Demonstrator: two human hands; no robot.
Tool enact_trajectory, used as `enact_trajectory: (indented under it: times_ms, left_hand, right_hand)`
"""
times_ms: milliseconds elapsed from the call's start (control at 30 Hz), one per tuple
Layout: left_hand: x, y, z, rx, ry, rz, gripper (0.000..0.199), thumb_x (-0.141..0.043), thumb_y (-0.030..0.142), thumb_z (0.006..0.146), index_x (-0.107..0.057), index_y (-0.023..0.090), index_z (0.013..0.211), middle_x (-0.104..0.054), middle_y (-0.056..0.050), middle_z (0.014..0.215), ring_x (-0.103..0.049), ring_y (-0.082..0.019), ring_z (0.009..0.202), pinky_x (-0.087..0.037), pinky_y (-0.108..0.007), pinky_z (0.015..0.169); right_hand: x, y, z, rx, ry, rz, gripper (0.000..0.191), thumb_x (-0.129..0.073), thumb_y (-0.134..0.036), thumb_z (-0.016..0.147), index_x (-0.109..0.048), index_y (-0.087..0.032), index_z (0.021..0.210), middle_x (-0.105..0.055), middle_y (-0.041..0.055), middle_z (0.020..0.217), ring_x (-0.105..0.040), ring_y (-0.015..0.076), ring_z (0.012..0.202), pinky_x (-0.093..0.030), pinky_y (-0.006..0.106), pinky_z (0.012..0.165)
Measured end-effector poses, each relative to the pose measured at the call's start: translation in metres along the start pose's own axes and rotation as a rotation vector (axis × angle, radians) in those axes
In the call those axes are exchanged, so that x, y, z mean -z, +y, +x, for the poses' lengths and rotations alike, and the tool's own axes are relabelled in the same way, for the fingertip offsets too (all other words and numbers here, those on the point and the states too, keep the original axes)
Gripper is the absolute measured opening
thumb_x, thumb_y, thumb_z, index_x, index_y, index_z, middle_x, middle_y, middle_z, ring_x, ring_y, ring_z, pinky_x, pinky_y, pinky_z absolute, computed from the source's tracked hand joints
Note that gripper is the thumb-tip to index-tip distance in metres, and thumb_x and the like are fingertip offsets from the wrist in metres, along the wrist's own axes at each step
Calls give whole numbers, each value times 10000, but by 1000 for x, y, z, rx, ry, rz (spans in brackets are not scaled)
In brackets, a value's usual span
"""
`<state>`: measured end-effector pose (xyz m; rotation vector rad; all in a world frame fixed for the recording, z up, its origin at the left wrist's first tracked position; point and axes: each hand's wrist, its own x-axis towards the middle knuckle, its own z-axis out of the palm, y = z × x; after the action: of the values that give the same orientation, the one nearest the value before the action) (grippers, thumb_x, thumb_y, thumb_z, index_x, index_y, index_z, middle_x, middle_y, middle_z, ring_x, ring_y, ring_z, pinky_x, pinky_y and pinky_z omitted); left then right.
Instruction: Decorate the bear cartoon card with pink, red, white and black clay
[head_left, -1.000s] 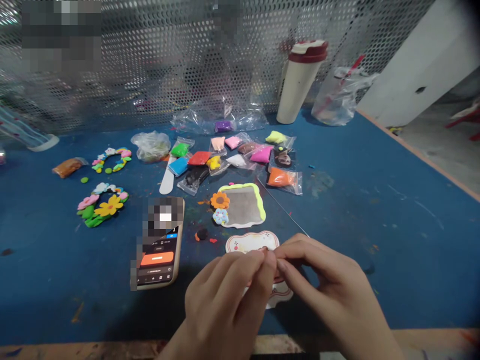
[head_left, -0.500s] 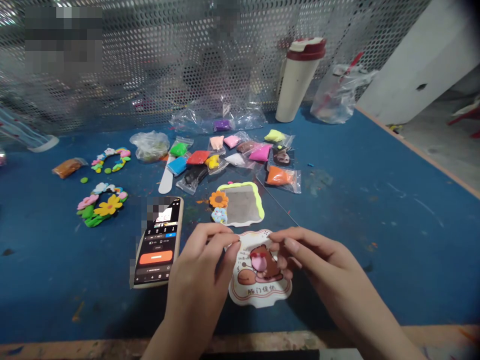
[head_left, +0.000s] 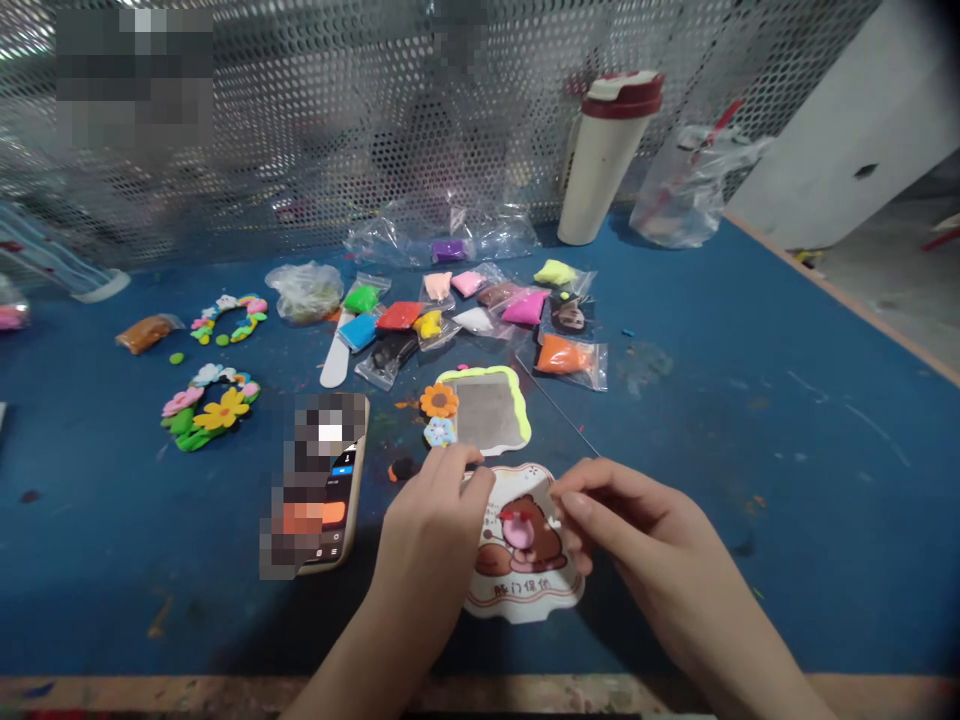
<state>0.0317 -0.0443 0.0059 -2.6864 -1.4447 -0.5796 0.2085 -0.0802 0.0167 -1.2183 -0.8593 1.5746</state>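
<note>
A white scalloped card (head_left: 525,608) with a brown cartoon animal lies flat near the table's front edge, a round pink piece (head_left: 518,532) on its middle. Over the card's left side is my left hand (head_left: 439,525), fingers bent together; what they hold, if anything, is hidden. My right hand (head_left: 637,530) is at the card's right edge, thumb and forefinger pinched, with a tiny white bit showing by the fingers. Just behind the card lies a scalloped mirror (head_left: 491,410) with a yellow-green clay rim, an orange flower (head_left: 439,401) and a blue flower (head_left: 439,432) at its left.
A phone (head_left: 330,490) lies left of my left hand. Bagged clay pieces (head_left: 400,316), a white stick (head_left: 336,355) and a thin rod (head_left: 559,408) lie farther back. Two flowered rings (head_left: 223,409) are at the left. A tall cup (head_left: 606,160) stands at the back right.
My left hand has moved right, further over the card, uncovering a small dark and orange thing beside the phone. My right hand has shifted slightly right. The view has shifted a little.
</note>
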Motion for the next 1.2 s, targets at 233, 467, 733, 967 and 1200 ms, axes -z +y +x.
enact_trajectory:
  times_ms: [233,467,733,967,1200]
  left_hand:
    - [2,1,1,-5,-37,-6,202,-575,12,782,-674,165,870,-678,-55,944,-639,-204,816,-555,-291,636]
    - [6,2,2,20,-85,-50,202,-558,23,802,-676,164,886,-675,-42,924,-633,-189,815,-556,-297,677]
    - [10,3,3,42,-92,-59,188,-541,49,841,-674,167,900,-672,-42,924,-627,-203,806,-541,-314,663]
    - [20,3,3,64,60,-118,180,-512,87,889,-661,181,925,-670,-48,927,-600,-215,847,-527,-335,685]
    - [33,12,3,-83,321,-282,178,-593,85,871,-648,195,1000,-669,-22,946,-590,-154,932,-491,-273,869]
  right_hand:
    - [-2,-2,0,17,-33,68,224,-626,-372,868,-653,-194,735,-597,-32,630,-503,69,548,-407,197,545]
    - [-3,-2,-1,12,-50,113,250,-576,-383,903,-681,-198,772,-569,-34,593,-495,85,553,-399,217,560]
    - [-4,-4,-1,0,-38,93,271,-566,-413,901,-703,-201,802,-566,-28,585,-502,97,571,-405,220,567]
    - [-3,-3,0,-35,-31,44,261,-561,-402,904,-723,-201,865,-630,-1,661,-525,102,591,-406,221,568]
    - [-5,-6,0,-8,-124,-30,281,-527,-397,922,-713,-213,818,-633,7,736,-523,123,668,-399,248,632]
